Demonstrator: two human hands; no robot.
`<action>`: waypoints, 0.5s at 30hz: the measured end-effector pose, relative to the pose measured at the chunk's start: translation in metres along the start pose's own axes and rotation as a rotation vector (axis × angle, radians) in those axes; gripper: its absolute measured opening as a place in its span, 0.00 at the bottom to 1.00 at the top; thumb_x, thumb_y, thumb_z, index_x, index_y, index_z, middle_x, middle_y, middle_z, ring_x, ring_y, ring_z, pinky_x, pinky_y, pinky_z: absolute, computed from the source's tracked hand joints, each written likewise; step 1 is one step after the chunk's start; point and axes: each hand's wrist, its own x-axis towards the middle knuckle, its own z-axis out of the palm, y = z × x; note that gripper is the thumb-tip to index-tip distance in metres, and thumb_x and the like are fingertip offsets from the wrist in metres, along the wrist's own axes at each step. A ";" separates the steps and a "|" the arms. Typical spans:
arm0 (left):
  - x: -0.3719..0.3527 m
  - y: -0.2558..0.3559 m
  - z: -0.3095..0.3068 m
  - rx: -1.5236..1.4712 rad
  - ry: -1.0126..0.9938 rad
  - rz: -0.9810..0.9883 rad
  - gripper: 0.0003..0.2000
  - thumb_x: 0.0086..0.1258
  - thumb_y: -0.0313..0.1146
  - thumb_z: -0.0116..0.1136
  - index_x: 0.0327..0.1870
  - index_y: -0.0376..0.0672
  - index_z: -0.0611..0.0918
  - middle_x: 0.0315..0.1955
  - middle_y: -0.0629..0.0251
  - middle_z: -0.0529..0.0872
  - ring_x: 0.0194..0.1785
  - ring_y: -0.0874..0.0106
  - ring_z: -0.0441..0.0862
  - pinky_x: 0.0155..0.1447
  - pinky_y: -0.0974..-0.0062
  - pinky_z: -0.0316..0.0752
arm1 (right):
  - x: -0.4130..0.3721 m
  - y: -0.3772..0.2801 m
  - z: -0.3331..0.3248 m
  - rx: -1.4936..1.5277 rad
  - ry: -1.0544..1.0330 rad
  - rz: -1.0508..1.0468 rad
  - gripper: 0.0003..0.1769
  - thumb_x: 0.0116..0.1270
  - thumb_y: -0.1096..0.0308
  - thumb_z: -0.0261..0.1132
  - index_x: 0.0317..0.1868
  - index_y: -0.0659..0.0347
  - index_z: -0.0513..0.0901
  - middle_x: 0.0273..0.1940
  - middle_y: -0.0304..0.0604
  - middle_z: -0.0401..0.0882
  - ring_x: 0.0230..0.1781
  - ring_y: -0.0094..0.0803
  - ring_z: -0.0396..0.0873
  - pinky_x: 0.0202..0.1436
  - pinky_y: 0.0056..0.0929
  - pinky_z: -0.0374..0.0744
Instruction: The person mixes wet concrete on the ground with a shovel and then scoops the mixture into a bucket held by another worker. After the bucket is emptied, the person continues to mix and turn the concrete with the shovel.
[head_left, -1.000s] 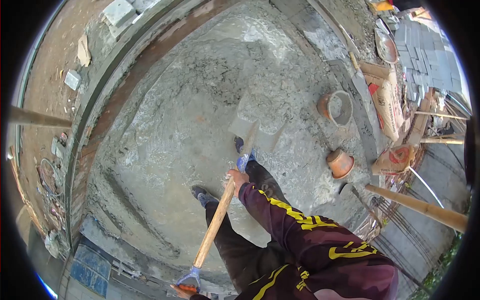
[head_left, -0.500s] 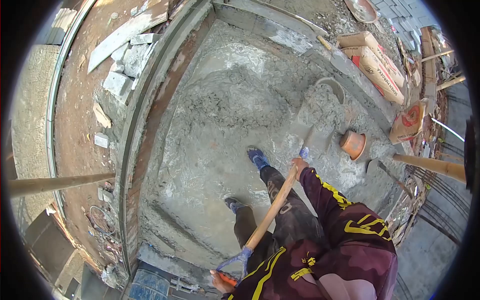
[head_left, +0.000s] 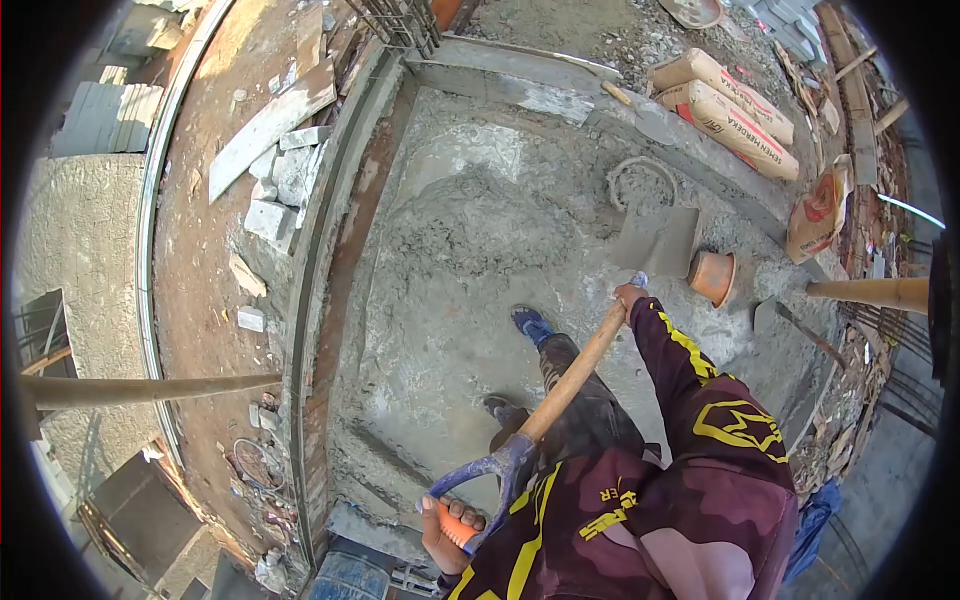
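Observation:
A shovel (head_left: 575, 385) with a wooden shaft slants across my body. My left hand (head_left: 447, 533) is closed around its orange grip, inside the blue D-shaped handle. My right hand (head_left: 630, 295) is wrapped round the lower shaft, near the blue socket. The flat grey blade (head_left: 655, 241) looks mostly bare and lies at the near edge of a round, mortar-smeared bucket (head_left: 613, 187). Grey wet mortar (head_left: 645, 187) fills that bucket. To the right of the blade stands an orange-brown bucket (head_left: 712, 278). A broad heap of wet mortar (head_left: 470, 225) spreads ahead of my feet.
Low concrete walls (head_left: 340, 200) enclose the mortar pit. Cement bags (head_left: 735, 125) lie beyond the right wall. Another shovel (head_left: 768, 315) rests at the right, near a bamboo pole (head_left: 870, 293). Broken blocks (head_left: 285, 190) and a board (head_left: 270, 125) lie outside on the left.
Mortar that was heaped over the blade by the bucket now sits in the bucket, and the blade shows bare. My left hand and the handle have come up higher in view. The view has shifted.

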 end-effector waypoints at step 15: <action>0.045 -0.022 -0.113 0.532 0.090 0.895 0.20 0.71 0.47 0.37 0.31 0.39 0.75 0.25 0.63 0.77 0.31 0.67 0.76 0.49 0.65 0.72 | -0.038 0.015 0.017 -0.180 0.403 -0.380 0.21 0.41 0.70 0.65 0.37 0.74 0.76 0.35 0.55 0.79 0.32 0.46 0.79 0.39 0.37 0.75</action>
